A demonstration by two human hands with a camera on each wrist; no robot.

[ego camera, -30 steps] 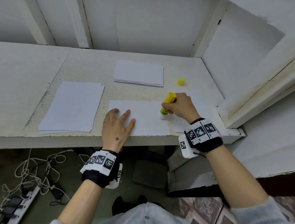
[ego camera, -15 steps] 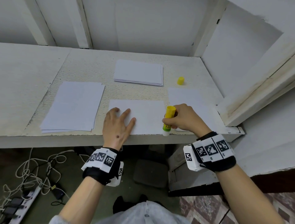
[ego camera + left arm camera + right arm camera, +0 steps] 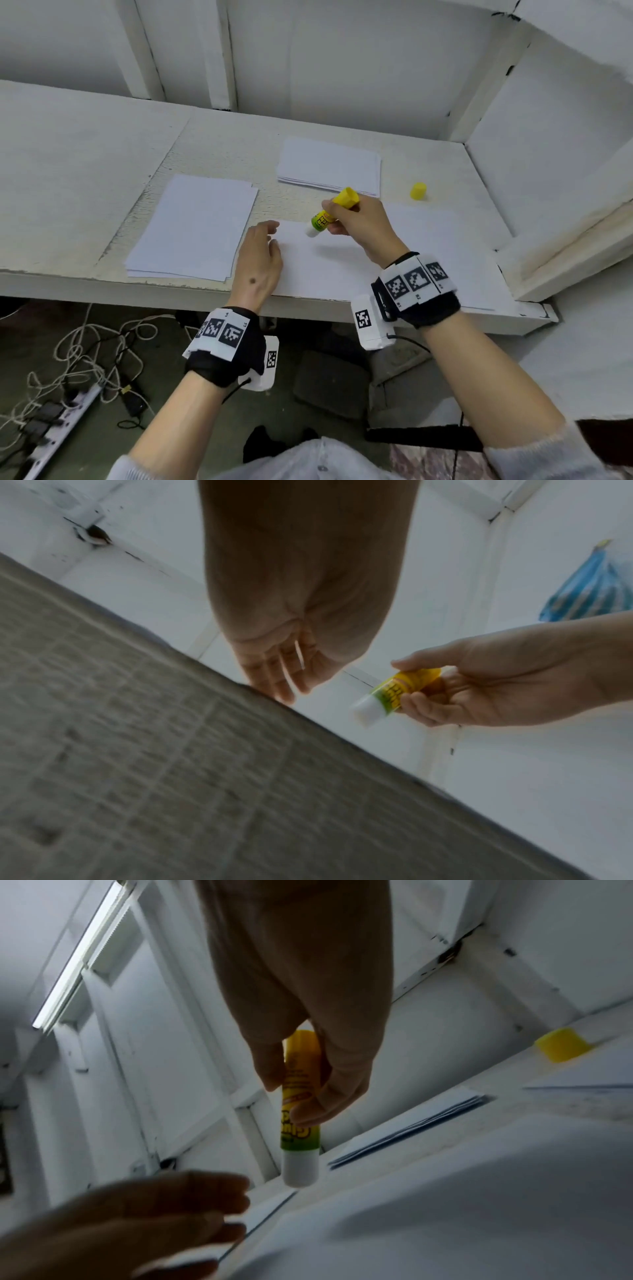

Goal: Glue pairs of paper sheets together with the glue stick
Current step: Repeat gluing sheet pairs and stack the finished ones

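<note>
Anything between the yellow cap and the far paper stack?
Nothing: in the head view only bare shelf separates the cap from the far stack.

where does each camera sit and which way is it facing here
Head: on the head, looking down at the shelf; both forearms, left hand, right hand.
Left wrist: under the left palm, looking along its fingers.
Right wrist: under the right palm, looking along the hand.
All three share the glue stick.

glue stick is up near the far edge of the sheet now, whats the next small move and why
Probably bring the glue stick down onto the sheet for another stroke: the right hand holds it uncapped, tip just above the paper, and the left hand rests on the sheet's left edge.
</note>
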